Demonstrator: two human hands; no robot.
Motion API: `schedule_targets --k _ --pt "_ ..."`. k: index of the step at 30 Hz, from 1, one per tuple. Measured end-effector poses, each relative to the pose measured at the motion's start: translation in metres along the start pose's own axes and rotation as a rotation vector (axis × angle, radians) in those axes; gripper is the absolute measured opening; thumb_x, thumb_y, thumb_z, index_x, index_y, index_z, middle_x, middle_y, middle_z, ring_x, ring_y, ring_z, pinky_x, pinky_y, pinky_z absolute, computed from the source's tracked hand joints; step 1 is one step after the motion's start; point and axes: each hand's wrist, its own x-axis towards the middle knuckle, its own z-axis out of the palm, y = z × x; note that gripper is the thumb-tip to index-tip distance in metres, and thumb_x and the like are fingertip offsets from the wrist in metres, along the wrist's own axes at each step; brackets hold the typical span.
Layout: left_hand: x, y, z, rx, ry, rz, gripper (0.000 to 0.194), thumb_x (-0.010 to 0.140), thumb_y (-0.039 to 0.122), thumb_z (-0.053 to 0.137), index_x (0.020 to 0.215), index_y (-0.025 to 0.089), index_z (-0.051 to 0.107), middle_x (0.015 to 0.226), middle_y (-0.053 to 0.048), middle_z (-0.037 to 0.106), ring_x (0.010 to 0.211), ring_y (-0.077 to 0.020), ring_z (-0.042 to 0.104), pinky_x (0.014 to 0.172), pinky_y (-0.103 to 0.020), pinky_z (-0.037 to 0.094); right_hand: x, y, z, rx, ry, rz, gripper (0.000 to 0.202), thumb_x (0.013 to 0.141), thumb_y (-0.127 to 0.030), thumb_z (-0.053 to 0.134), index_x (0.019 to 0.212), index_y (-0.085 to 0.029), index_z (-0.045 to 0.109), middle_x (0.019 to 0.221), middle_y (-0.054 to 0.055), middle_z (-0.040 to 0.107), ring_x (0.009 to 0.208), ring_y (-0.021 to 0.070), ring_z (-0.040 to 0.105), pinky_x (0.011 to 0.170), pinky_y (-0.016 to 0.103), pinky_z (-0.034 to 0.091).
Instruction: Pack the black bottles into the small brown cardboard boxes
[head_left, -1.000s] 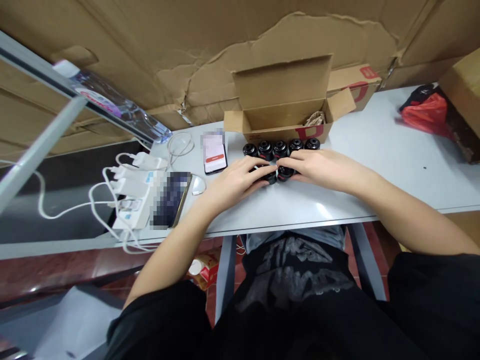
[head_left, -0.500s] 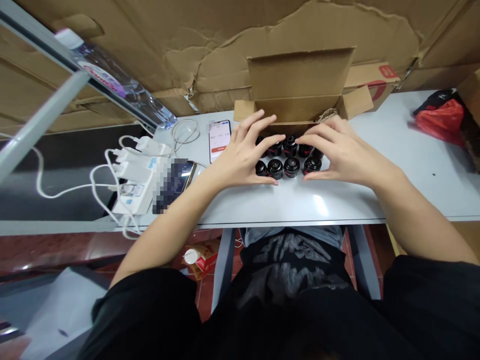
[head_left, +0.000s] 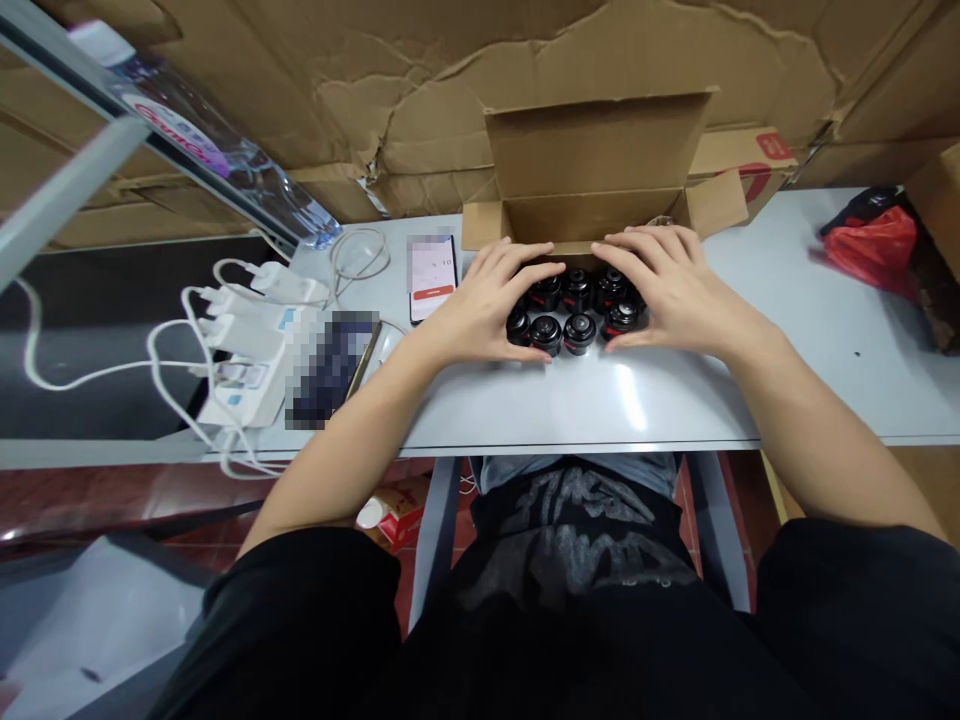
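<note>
Between my left hand [head_left: 484, 315] and right hand [head_left: 679, 297] sit glossy black cylindrical parts [head_left: 579, 333], two rows, long axis running hand to hand, neither nearer. Both curl round the ends; can't tell if I'm gripping.

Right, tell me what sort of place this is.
Likely a workspace: round-topped black items stand in rows before an open cardboard box, and a power strip lies on the white table.
</note>
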Motion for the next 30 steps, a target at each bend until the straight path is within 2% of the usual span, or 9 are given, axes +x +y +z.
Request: schedule_targets --k 7,11,14,17,20,22,25,28,30 --pt "-0.003 0.003 0.002 0.008 0.028 -0.003 0.121 0.092 0.109 0.09 0.186 0.036 0.065 0.2 -0.023 0.059 0.188 -0.0568 0.053 0.161 -0.09 0.03 0.001 -0.002 0.009 -0.004 -0.006 0.036 0.119 0.108 -0.059 0.096 0.206 -0.023 0.038 0.194 0.028 0.058 0.175 0.0601 0.052 0.148 0.085 0.035" --pt "-0.006 0.008 0.006 0.045 0.035 0.015 0.126 0.094 0.11 0.087 0.191 0.034 0.059 0.206 -0.024 0.052 0.194 -0.0574 0.045 0.164 -0.091 0.023 0.001 -0.001 0.005 0.004 0.0 0.037 0.118 0.111 -0.067 0.094 0.206 -0.023 0.039 0.194 0.028 0.058 0.176 0.0592 0.051 0.15 0.084 0.034" --pt "-0.005 0.014 0.013 0.079 0.064 -0.004 0.137 0.089 0.114 0.088 0.194 0.033 0.055 0.208 -0.025 0.048 0.197 -0.0588 0.039 0.164 -0.091 0.018 -0.002 0.001 -0.012 0.024 0.016 0.032 0.118 0.111 -0.074 0.094 0.205 -0.024 0.042 0.194 0.028 0.059 0.175 0.0597 0.051 0.148 0.084 0.035" --pt "-0.003 0.02 0.02 0.1 0.097 -0.045 0.139 0.085 0.116 0.089 0.193 0.035 0.056 0.207 -0.024 0.051 0.196 -0.0592 0.041 0.164 -0.092 0.017 -0.006 0.004 -0.033 0.029 0.058 0.03 0.096 0.115 -0.07 0.092 0.193 -0.024 0.061 0.184 0.026 0.069 0.169 0.0574 0.057 0.147 0.079 0.04" --pt "-0.001 0.022 0.024 0.111 0.121 -0.068 0.131 0.09 0.114 0.087 0.191 0.035 0.059 0.203 -0.023 0.056 0.193 -0.0576 0.046 0.165 -0.091 0.019 -0.013 0.009 -0.051 0.035 0.142 0.035 0.063 0.118 -0.064 0.085 0.169 -0.028 0.082 0.164 0.024 0.08 0.154 0.0547 0.065 0.138 0.076 0.049" --pt "-0.001 0.023 0.024 0.117 0.127 -0.071 0.123 0.095 0.111 0.084 0.189 0.036 0.061 0.202 -0.022 0.058 0.192 -0.0563 0.048 0.165 -0.09 0.019 -0.018 0.011 -0.057 0.062 0.139 0.06 0.042 0.124 -0.053 0.072 0.156 -0.03 0.086 0.147 0.022 0.085 0.142 0.0508 0.071 0.128 0.073 0.057" --pt "-0.001 0.024 0.023 0.124 0.123 -0.068 0.112 0.102 0.104 0.082 0.189 0.036 0.061 0.201 -0.021 0.058 0.191 -0.0554 0.049 0.165 -0.09 0.02 -0.024 0.01 -0.056 0.073 0.066 0.086 0.038 0.122 -0.037 0.06 0.15 -0.028 0.086 0.136 0.02 0.086 0.131 0.0464 0.079 0.11 0.068 0.067" --pt "0.0 0.024 0.023 0.129 0.113 -0.066 0.109 0.104 0.099 0.083 0.19 0.035 0.06 0.202 -0.021 0.058 0.191 -0.0549 0.049 0.165 -0.088 0.02 -0.027 0.005 -0.048 0.031 -0.001 0.104 0.043 0.118 -0.036 0.066 0.157 -0.029 0.084 0.152 0.019 0.084 0.131 0.0466 0.082 0.1 0.065 0.071" --pt "0.0 0.022 0.024 0.135 0.117 -0.058 0.11 0.105 0.099 0.083 0.19 0.034 0.06 0.201 -0.021 0.058 0.191 -0.0543 0.049 0.165 -0.087 0.021 -0.026 0.001 -0.042 0.031 -0.054 0.129 0.04 0.12 -0.038 0.072 0.158 -0.033 0.084 0.159 0.016 0.083 0.13 0.0448 0.083 0.1 0.062 0.071"
